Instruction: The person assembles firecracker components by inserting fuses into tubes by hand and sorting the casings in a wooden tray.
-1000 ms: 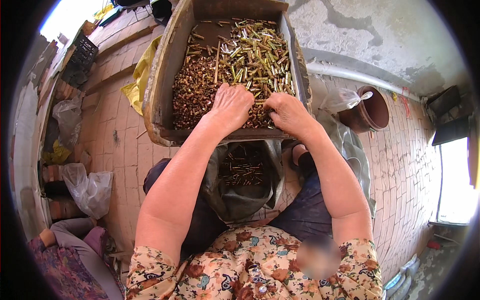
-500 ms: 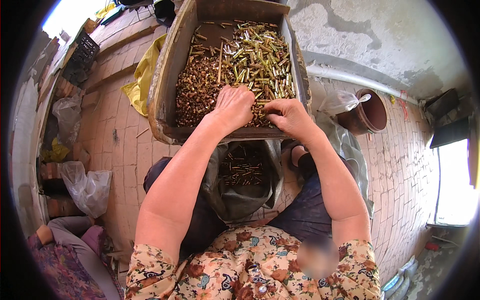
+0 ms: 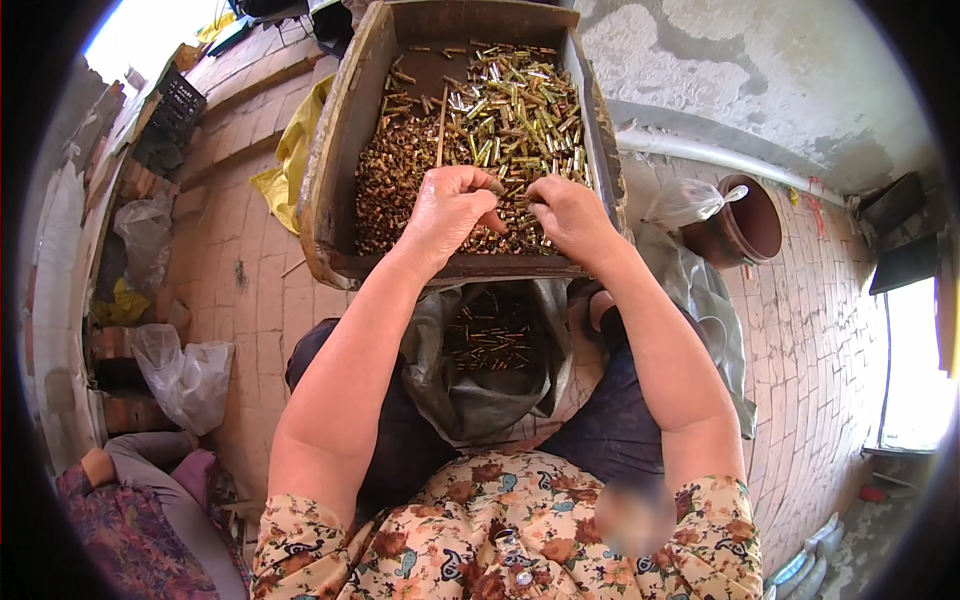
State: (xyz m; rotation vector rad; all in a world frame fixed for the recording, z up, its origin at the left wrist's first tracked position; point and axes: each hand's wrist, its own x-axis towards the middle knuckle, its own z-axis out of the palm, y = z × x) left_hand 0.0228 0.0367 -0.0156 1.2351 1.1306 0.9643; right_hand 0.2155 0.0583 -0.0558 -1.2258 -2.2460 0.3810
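A worn wooden tray (image 3: 330, 150) holds loose metal parts. Small copper-coloured rings or nuts (image 3: 385, 190) are heaped on its left, and longer gold-coloured tubes (image 3: 520, 100) lie on its right. A thin stick (image 3: 441, 125) stands between the heaps. My left hand (image 3: 452, 215) hovers over the near part of the tray, thumb and forefinger apart, with nothing visible between them. Just to its right, my right hand (image 3: 575, 217) has its fingertips pinched together; whatever they hold is too small to make out. Below the tray, an opened dark sack (image 3: 430, 370) contains several slim metal pieces (image 3: 490, 345).
A brown bucket (image 3: 755, 225) with a clear plastic bag (image 3: 695, 203) beside it stands at right near the wall. Yellow sheeting (image 3: 285, 185) lies left of the tray. Another plastic bag (image 3: 185, 375) rests on the brick floor. Another person's legs (image 3: 165, 490) show at lower left.
My left hand has lifted out of the parts and turned, its thumb and forefinger now spread. My right hand has risen slightly, still pinched. The whole view has shifted a little.
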